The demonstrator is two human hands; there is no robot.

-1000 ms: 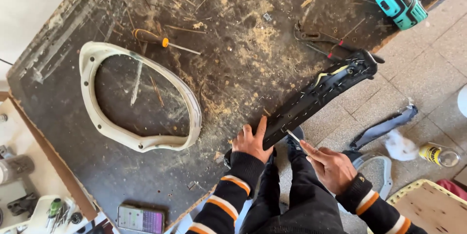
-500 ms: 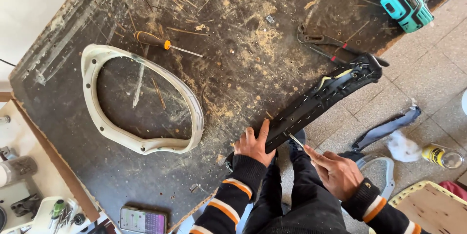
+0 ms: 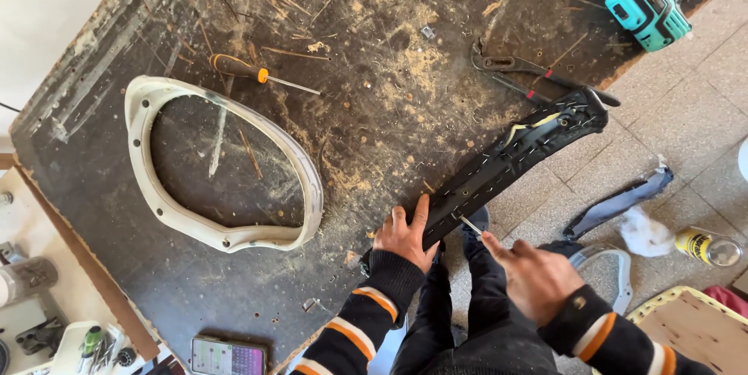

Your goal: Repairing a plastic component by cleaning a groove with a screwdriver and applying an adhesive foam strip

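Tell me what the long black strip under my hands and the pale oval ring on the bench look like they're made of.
The long black strip looks like hard black plastic or covered board, matte, studded with rows of small metal staples; which one is hard to tell. The pale oval ring looks like moulded cream plastic, smooth and scuffed, with small round holes along its rim. The bench appears to be dark board, scratched and dusted with sawdust.

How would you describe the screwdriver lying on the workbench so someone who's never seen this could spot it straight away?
Start at the dark, sawdust-strewn workbench and find the big white oval frame lying on it. Just above the frame's upper edge lies the screwdriver, pointing right. Its black and orange handle and thin straight shaft set it apart from the dark pliers and the teal cordless drill further right.
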